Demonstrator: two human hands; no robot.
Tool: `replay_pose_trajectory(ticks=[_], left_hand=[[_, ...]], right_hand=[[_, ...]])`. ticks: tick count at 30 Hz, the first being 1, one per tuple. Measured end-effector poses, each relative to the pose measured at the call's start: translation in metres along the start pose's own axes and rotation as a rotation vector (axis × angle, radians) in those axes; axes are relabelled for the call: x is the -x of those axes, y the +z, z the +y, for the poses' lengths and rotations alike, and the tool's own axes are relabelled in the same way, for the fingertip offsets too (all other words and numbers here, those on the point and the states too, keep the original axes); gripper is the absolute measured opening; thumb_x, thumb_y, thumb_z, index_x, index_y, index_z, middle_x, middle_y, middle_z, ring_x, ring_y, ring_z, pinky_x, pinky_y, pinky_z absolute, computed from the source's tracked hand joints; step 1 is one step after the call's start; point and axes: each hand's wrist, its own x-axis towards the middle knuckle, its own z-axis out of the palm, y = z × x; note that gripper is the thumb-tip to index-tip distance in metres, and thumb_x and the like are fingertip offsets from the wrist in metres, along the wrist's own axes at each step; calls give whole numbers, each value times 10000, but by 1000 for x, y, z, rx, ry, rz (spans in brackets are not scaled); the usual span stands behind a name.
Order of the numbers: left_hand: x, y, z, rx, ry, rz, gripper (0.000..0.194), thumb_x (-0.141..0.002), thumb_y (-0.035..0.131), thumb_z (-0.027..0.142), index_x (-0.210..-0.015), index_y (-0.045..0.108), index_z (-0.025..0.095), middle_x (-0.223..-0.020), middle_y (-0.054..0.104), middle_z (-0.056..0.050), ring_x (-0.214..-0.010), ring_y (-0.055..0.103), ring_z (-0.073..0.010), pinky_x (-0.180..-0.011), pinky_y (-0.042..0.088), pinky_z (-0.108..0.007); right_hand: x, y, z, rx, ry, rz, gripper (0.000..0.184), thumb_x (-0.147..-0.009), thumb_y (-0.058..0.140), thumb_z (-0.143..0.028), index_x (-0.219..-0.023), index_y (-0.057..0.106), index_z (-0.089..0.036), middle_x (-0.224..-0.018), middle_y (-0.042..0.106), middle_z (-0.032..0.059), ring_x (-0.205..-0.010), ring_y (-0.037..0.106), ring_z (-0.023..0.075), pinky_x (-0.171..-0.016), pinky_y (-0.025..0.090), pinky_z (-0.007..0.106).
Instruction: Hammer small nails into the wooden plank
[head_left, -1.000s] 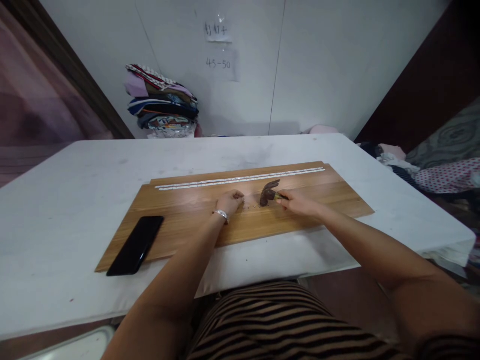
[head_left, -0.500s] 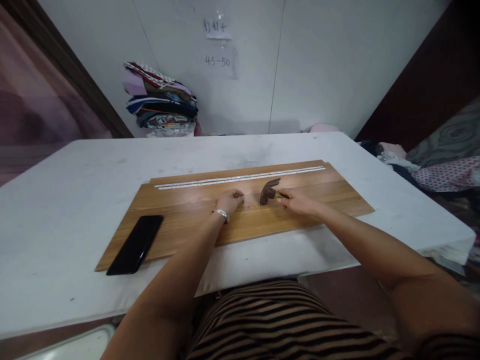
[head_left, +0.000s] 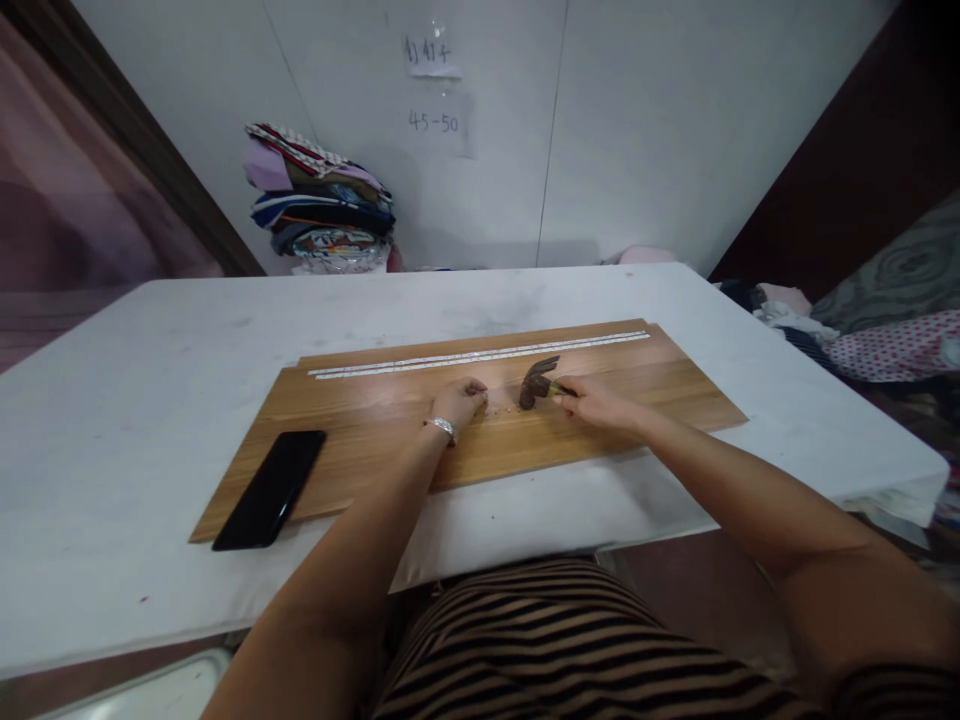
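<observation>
A wood-grain board [head_left: 360, 440] lies flat across the table. On it, right of the middle, my right hand [head_left: 589, 402] is closed round the handle of a claw hammer [head_left: 535, 384]; the dark head is down at the board with the claw pointing up and away. To its left, my left hand [head_left: 461, 398], with a bracelet at the wrist, has its fingertips pinched together at the board. Whatever is between them is too small to make out. Several tiny nail-like bits [head_left: 504, 412] show in a row between the left fingers and the hammer head.
Two pale marked strips [head_left: 480, 355] run along the board's far side. A black phone [head_left: 271, 490] lies over its near left corner. The white table [head_left: 150, 400] reaches a wall with paper notes [head_left: 435, 122]. Folded cloths [head_left: 322, 200] are stacked at the back left.
</observation>
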Motion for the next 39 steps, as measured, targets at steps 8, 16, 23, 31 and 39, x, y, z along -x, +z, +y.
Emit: replay_pose_trajectory(ticks=[8,16,23,31,39], left_hand=[[-1,1,-3,27,22,8,77,-732,714,192,-803,740,203,-762,759,-7,-765,702,-163,-731,550,-256],[0,-3,4,81,-23,-16,44,-738,696,156,-760,711,191,-746,743,-10,-736,687,-160,-724,544,-267],[2,12,15,89,77,-65,32,-762,695,178,-779,717,194,-749,733,-4,-719,664,-150,-741,549,-277],[1,51,27,200,140,-153,36,-766,680,162,-752,702,186,-729,723,1,-718,667,-141,-753,541,-272],[0,67,37,96,204,-161,97,-775,682,135,-781,761,191,-803,757,-29,-791,687,-171,-797,542,-296]], right_hand=[[-2,3,5,-22,-19,11,172,-924,549,-254,-963,702,-188,-727,679,40,-746,602,211,-740,431,302],[-2,-1,9,-58,-5,46,155,-915,537,-305,-885,645,-197,-757,657,33,-733,582,197,-694,407,299],[-5,-5,12,-73,23,97,163,-906,542,-318,-813,608,-203,-745,648,23,-711,571,186,-682,399,297],[-5,-8,19,-67,36,147,157,-897,543,-304,-780,584,-208,-712,648,22,-681,565,178,-630,384,280],[1,-12,21,-72,70,150,187,-889,532,-312,-732,550,-211,-720,647,22,-675,552,172,-646,393,286]])
